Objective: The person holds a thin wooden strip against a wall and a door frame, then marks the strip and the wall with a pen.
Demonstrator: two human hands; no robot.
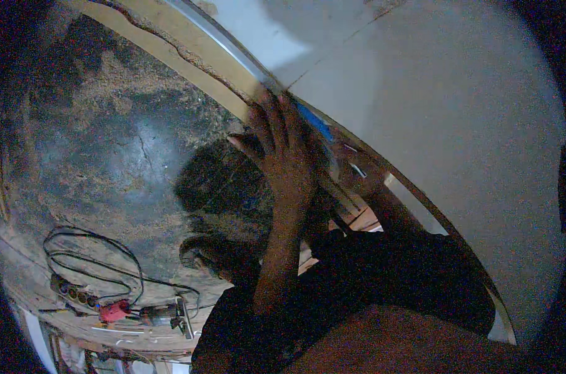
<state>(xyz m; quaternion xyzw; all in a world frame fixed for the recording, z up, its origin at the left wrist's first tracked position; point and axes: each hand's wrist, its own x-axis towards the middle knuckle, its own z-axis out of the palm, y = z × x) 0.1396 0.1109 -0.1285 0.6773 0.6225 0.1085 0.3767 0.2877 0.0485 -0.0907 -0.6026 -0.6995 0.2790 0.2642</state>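
Observation:
My left hand (283, 146) reaches up and presses its spread fingers on a long, light wooden board (224, 93) beside a pale metal-looking strip (224, 40). Just right of it, my right hand (361, 174) is curled low along the same edge. Small white bits show at its fingers, but what it grips is too dark to make out. Between the hands and the pale surface lies a blue piece (314, 121), partly hidden by my left hand.
A broad pale panel or wall (457, 124) fills the right side. The stained dark floor (127, 137) spreads left. At the lower left are a looped black cable (96, 234), a power strip (74, 292) and a red-and-black power tool (116, 310). A foot (202, 258) stands near my left forearm.

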